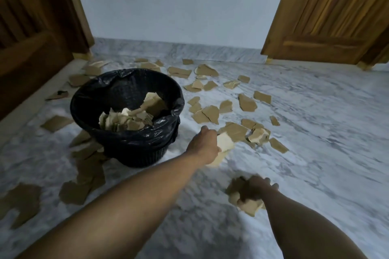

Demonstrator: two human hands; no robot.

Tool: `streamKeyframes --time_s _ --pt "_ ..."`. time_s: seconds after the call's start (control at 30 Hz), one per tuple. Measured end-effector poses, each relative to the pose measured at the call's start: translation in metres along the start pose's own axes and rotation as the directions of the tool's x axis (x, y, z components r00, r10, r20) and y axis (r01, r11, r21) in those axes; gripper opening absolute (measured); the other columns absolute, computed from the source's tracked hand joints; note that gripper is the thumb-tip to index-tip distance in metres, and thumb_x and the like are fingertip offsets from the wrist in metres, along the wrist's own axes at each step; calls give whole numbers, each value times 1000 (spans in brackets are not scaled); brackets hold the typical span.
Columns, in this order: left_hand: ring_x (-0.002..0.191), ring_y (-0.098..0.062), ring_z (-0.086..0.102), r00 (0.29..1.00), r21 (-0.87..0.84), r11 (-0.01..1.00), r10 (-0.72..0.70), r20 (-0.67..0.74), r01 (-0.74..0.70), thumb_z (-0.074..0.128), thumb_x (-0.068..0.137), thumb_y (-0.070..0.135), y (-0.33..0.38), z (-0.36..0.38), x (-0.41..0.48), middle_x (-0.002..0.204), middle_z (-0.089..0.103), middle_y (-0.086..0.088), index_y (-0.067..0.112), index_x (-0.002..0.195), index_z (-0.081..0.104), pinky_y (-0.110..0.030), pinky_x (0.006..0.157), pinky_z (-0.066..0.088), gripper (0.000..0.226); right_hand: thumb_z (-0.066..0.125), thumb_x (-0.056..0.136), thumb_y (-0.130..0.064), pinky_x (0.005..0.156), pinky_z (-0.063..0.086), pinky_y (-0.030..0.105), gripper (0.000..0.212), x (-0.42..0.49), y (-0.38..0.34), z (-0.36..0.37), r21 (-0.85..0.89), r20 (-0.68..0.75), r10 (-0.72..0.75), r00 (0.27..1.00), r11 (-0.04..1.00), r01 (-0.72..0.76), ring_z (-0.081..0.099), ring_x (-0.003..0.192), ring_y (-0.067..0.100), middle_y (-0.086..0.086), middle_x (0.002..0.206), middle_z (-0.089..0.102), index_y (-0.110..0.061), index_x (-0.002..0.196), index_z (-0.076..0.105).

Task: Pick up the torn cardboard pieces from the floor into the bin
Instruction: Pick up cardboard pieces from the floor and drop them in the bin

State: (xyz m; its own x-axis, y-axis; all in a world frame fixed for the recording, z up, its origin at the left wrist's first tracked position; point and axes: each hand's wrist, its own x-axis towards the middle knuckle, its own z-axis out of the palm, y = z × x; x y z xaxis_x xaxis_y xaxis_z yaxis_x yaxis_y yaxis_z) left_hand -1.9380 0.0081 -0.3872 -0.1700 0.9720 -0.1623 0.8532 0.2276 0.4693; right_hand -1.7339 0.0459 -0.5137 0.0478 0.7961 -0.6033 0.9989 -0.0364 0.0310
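I get only one view, from the wide-angle camera on the person's head. It faces forward and down, close over the left hand (205, 147) and right hand (255, 190), onto the marble floor (315, 115) around the bin (136, 153), and reaches as far as the white wall (179, 2) between two wooden doors (328, 10).

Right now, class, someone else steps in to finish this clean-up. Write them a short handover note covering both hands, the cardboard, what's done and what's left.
Left hand grips pale pieces just right of the bin.
Right hand grips a bunch of cardboard, nearer the camera; the view is blurred there.
Done: the bin holds a heap of cardboard.
Left: drop both handfuls in, then gather the many scraps scattered on the floor behind and on both sides of the bin.
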Motion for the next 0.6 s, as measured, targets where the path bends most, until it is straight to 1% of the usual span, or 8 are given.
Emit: streamKeyframes --time_s 0.13,0.2,0.27,0.3,0.37,0.47,0.57,0.6 --pt "122 -34 52 990 -39 999 15 -143 -21 69 91 33 -7 -66 12 142 45 -12 7 139 48 -39 93 48 59 85 68 -25 92 53 34 55 -8 -11 1 145 76 -79 994 987 67 62 103 20 3 113 66 -14 118 66" --pt "114 -33 55 981 -47 999 -7 -191 -2 69 91 34 -19 -97 15 133 52 -16 3 133 53 -39 87 50 55 83 76 -24 83 52 30 46 -19 -29 -12 254 15 -87 996 964 81 65 97 21 5 105 68 -8 116 69" --pt "102 -31 58 971 -89 995 -65 -229 46 71 89 36 -34 -123 20 125 57 -17 2 122 57 -35 75 47 50 79 82 -29 91 52 35 43 -37 -55 -41 344 -65 -114 991 930 130 67 105 27 10 108 70 -5 116 69" --pt "105 -31 57 964 -129 989 -99 -248 69 72 88 37 -42 -137 21 127 56 -17 3 125 55 -33 75 45 53 76 85 -26 95 53 40 39 -45 -71 -63 401 -107 -146 983 899 177 67 107 31 14 111 70 -2 115 69" --pt "123 -31 51 947 -278 956 -173 -271 95 74 87 34 -65 -164 22 141 49 -14 6 141 44 -33 87 45 68 79 79 -17 85 59 53 33 -58 -100 -107 654 -254 -176 951 693 303 73 86 34 20 98 75 2 105 73" --pt "129 -31 48 899 -413 902 -280 -336 127 73 88 30 -105 -205 18 150 42 -12 10 151 31 -32 91 47 78 81 72 -23 60 62 53 42 -73 -138 -167 684 -590 -107 800 460 566 75 65 25 10 78 75 -7 107 63" --pt "126 -33 49 851 -439 862 -415 -322 254 68 92 26 -157 -230 12 148 42 -16 7 152 26 -31 83 45 75 71 85 -21 51 58 27 45 -116 -192 -208 559 -770 -146 621 315 767 68 69 16 5 92 64 -10 112 37" --pt "122 -33 50 849 -444 842 -452 -272 306 65 94 26 -172 -234 8 144 44 -17 3 151 26 -33 85 45 72 69 86 -21 50 57 24 46 -124 -211 -217 548 -781 -173 600 271 791 67 75 18 8 100 61 -11 112 32"
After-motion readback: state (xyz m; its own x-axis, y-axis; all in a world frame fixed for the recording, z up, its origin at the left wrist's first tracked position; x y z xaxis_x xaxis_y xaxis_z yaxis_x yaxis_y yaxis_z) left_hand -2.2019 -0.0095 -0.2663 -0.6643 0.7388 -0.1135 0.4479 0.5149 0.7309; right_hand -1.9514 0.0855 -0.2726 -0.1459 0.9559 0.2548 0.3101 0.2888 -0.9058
